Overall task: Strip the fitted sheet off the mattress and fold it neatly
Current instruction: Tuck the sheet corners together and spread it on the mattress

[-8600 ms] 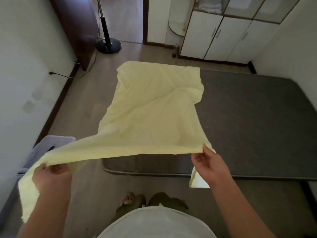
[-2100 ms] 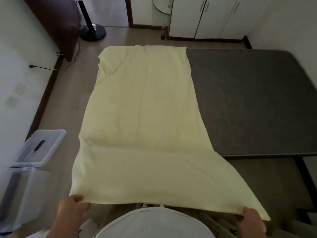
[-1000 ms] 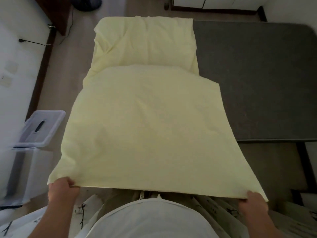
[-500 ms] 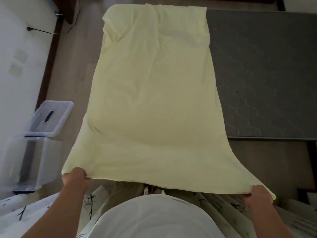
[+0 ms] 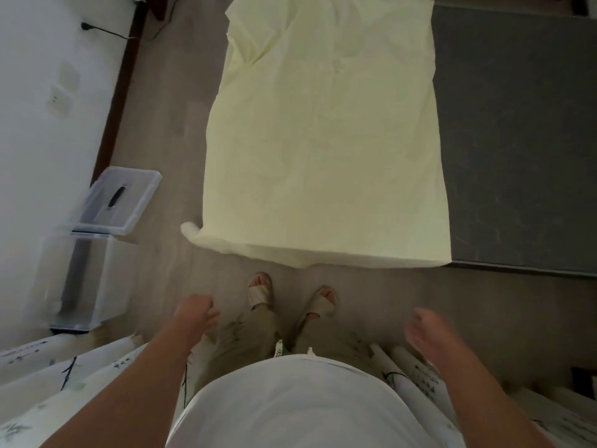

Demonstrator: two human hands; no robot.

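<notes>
The pale yellow fitted sheet (image 5: 326, 134) lies spread flat as a long rectangle over the left part of the dark grey mattress (image 5: 517, 130). Its near edge hangs over the mattress's front side, and one corner sticks out at the lower left. My left hand (image 5: 193, 313) hovers below the sheet's near edge with its fingers loosely curled and nothing in it. My right hand (image 5: 429, 331) is blurred, fingers apart, also holding nothing. Both hands are well clear of the sheet.
A clear plastic storage box (image 5: 97, 250) with a lid stands on the wooden floor (image 5: 168, 124) by the white wall at left. Patterned white curtain fabric (image 5: 64, 370) hangs behind me at both sides. My sandalled feet (image 5: 290, 295) stand just in front of the mattress.
Both hands held the sheet's near edge stretched out, shook it flat, and have now let it go. The sheet has dropped onto the mattress and my hands have pulled back.
</notes>
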